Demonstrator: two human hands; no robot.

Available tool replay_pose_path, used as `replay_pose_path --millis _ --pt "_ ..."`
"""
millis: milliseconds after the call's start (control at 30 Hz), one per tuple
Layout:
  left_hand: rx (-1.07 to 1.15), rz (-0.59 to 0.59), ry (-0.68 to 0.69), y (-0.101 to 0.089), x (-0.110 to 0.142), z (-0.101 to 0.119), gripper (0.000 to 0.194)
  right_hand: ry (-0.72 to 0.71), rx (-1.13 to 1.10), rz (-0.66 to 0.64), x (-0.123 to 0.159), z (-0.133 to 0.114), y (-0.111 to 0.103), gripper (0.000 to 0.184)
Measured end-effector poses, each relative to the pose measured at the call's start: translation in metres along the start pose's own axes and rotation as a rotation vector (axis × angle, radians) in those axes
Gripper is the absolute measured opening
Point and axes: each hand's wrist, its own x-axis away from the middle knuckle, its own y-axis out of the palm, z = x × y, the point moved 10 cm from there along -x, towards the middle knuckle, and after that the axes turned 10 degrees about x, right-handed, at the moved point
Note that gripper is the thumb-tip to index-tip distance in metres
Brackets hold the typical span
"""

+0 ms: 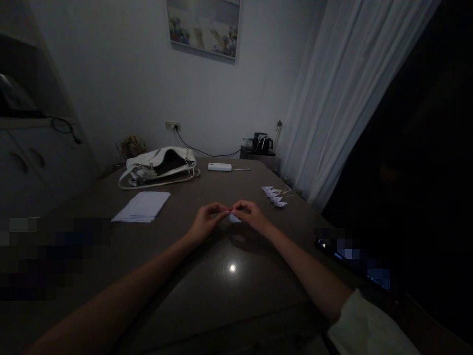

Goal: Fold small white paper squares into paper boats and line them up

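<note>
Both my hands meet over the middle of the dark table (pixel 207 296), pinching one small folded piece of white paper (pixel 235 218). My left hand (pixel 207 221) grips it from the left, thumb and fingertips pressed together. From the right, my right hand (pixel 254 216) closes on the same piece, its fingertips touching those of the left. Most of the paper is hidden by the fingers; only a pointed lower part shows. To the right of my hands stands a row of several small folded paper shapes (pixel 274 196) with pointed tips.
A stack of white paper (pixel 142 207) lies at the left. Behind it sits a white handbag (pixel 160 165), gaping. A white power bank (pixel 219 167) with a short cable lies at the back. A lit screen device (pixel 354 261) is at the right edge, near a white curtain (pixel 325 98).
</note>
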Motion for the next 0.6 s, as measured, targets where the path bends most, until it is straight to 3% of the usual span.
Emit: replay_pose_path --millis 600 --pt "-0.052 -0.041 0.051 0.0042 -0.0016 0.0011 0.026 0.008 -0.006 -0.031 0.0004 -0.0014 0.0027 0.016"
